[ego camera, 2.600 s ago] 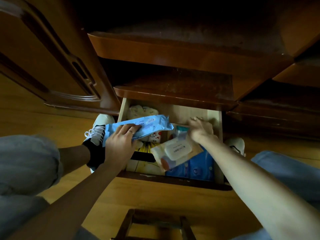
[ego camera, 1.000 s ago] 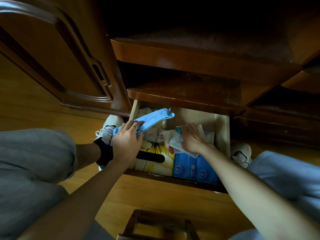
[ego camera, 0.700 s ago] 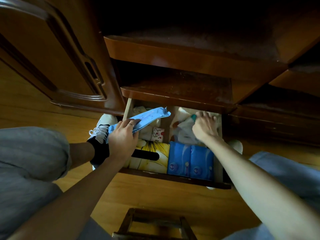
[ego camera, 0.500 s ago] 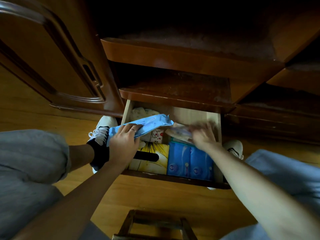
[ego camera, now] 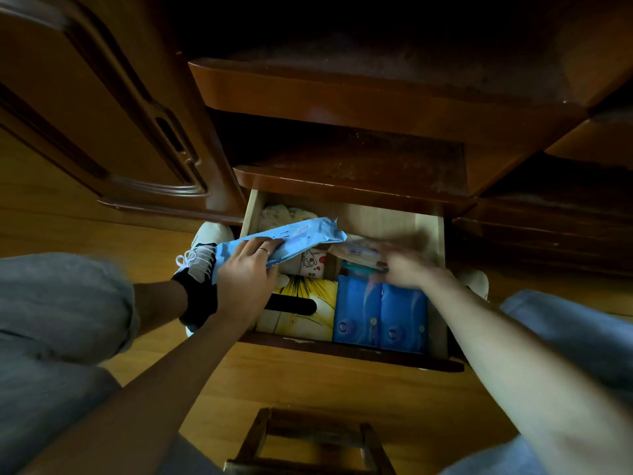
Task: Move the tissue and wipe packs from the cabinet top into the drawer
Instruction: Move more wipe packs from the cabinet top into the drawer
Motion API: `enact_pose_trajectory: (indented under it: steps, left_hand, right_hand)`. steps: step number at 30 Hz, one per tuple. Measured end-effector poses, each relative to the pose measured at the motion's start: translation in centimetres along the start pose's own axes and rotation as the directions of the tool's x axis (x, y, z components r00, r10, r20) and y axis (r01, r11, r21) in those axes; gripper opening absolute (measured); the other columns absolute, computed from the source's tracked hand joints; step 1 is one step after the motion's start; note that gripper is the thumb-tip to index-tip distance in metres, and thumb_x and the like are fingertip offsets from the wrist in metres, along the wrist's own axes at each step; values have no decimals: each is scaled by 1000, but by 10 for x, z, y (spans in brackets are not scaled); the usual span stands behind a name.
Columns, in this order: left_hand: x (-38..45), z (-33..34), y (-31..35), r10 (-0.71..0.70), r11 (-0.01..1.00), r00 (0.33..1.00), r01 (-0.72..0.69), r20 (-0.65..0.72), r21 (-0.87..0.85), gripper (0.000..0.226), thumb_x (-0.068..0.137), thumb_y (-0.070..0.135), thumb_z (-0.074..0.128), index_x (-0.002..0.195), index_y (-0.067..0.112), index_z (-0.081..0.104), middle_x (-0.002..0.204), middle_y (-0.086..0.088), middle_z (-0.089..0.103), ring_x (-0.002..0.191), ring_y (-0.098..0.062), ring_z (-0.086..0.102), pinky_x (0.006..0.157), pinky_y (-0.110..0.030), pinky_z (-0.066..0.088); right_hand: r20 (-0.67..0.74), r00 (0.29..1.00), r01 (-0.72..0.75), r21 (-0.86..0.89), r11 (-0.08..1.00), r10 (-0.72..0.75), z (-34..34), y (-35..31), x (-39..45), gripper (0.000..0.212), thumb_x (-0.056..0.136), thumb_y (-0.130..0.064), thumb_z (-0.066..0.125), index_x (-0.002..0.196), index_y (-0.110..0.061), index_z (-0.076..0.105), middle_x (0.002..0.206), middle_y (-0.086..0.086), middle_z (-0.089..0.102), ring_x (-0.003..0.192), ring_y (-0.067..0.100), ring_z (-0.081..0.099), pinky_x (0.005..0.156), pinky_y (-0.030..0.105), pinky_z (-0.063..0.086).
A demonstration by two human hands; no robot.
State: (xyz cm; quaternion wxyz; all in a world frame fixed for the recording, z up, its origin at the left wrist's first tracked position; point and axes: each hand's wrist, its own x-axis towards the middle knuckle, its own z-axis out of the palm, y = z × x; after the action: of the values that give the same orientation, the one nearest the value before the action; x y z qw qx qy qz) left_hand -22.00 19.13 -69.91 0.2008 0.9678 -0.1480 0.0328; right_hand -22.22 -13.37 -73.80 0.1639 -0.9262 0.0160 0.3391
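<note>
At the far left, a grey trouser leg bends over the wooden floor, and a white laced sneaker shows just left of the open pale-wood drawer. The left hand, a ring on one finger, grips a long light-blue plastic wipe pack, fingers curled over its near edge; the pack lies tilted across the drawer's left wall and over its back-left part. Below it in the drawer sit a yellow tissue box with a dark slot and a small white pack with red cartoon print. To the right lie two dark-blue tissue packs side by side. The right hand is blurred over a beige flat wipe pack at the drawer's back right; whether it grips or only presses it cannot be told.
</note>
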Motion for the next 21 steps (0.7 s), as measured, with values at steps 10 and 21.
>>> enact_pose_trajectory:
  steps: [10, 21]
  left_hand:
    - [-5, -7, 2, -3, 1000, 1000, 3, 4, 17, 42, 82, 9, 73, 123, 16, 69, 119, -1, 69, 110, -25, 63, 71, -41, 57]
    - [-7, -10, 6, 5, 1000, 1000, -4, -29, 27, 41, 82, 12, 73, 123, 17, 69, 120, -1, 69, 109, -25, 64, 72, -38, 58]
  right_hand:
    - [-483, 875, -97, -112, 989, 31, 0, 3, 1, 19, 98, -35, 48, 110, -32, 33, 90, -1, 66, 73, 27, 69, 61, 35, 48]
    - [-180, 959, -260, -264, 929, 217, 15, -10, 14, 62, 98, -46, 58, 152, -24, 37, 151, 6, 50, 138, 28, 45, 112, 46, 34]
